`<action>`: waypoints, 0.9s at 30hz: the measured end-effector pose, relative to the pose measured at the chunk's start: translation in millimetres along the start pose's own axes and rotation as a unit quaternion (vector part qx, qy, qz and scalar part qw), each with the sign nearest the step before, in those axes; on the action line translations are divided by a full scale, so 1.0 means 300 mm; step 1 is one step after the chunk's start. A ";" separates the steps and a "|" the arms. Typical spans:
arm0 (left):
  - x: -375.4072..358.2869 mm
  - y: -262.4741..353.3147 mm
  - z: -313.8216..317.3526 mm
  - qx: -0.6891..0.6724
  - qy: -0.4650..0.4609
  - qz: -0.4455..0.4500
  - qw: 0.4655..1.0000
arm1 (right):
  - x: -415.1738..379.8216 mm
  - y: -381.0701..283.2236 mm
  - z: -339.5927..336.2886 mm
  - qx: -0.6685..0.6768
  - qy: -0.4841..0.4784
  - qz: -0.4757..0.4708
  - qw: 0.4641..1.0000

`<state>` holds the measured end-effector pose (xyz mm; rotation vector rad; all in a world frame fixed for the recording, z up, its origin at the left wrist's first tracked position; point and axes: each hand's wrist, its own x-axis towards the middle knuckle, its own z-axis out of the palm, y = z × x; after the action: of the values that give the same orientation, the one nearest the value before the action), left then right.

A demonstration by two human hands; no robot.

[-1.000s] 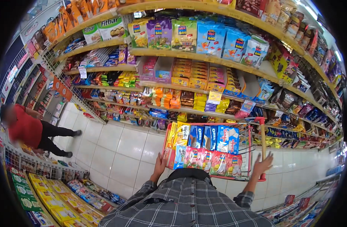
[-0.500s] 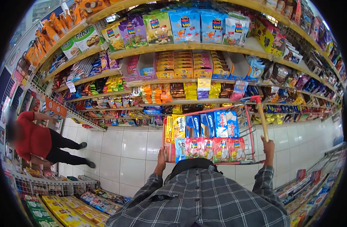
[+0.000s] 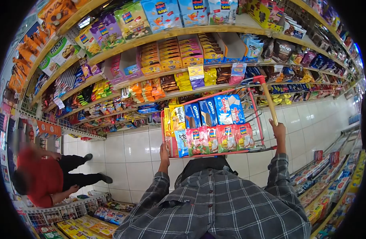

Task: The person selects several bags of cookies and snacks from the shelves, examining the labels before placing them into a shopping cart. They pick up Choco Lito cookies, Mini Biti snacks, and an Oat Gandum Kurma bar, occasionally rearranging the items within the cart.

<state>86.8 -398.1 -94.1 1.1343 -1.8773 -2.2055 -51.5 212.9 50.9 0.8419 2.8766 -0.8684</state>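
A red-framed shopping cart (image 3: 251, 102) stands sideways in front of me. My right hand (image 3: 279, 131) is wrapped round the near end of its yellowish handle bar (image 3: 269, 97). My left hand (image 3: 163, 157) is at the near left corner of the basket, its fingers against the rim and partly hidden. In the basket stand yellow Wafello packs (image 3: 177, 119), blue Oreo packs (image 3: 209, 112) and blue-and-white Tango packs (image 3: 229, 109). Closer to me is a row of pink-and-red snack bags (image 3: 226, 138), with a light blue pack (image 3: 182, 142) at its left end.
Shelves of snacks (image 3: 179, 49) curve along the far side of the aisle. A person in a red shirt (image 3: 41, 175) stands at the left beside a white wire rack (image 3: 67, 205). More product shelves (image 3: 326, 175) line the near right. White floor tiles (image 3: 131, 147) lie between.
The cart and both my hands have shifted up in view, and the cart is tilted more. My view has turned. The person in red has turned and now appears lower.
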 end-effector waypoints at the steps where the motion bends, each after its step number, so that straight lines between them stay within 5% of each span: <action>1: 0.020 -0.005 0.005 0.007 0.007 -0.002 1.000 | 0.024 0.029 0.012 -0.011 0.008 -0.006 1.000; 18: -0.069 0.033 0.063 -0.055 -0.030 -0.088 0.994 | 0.052 0.045 -0.056 -0.027 -0.020 0.009 0.999; 27: -0.083 -0.059 0.136 -0.057 -0.094 -0.024 0.994 | 0.084 0.118 -0.110 -0.043 -0.013 0.033 0.998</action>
<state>90.5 -347.4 -96.7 0.9936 -1.7758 -2.4905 -50.9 267.2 56.6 0.9054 2.8228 -0.7375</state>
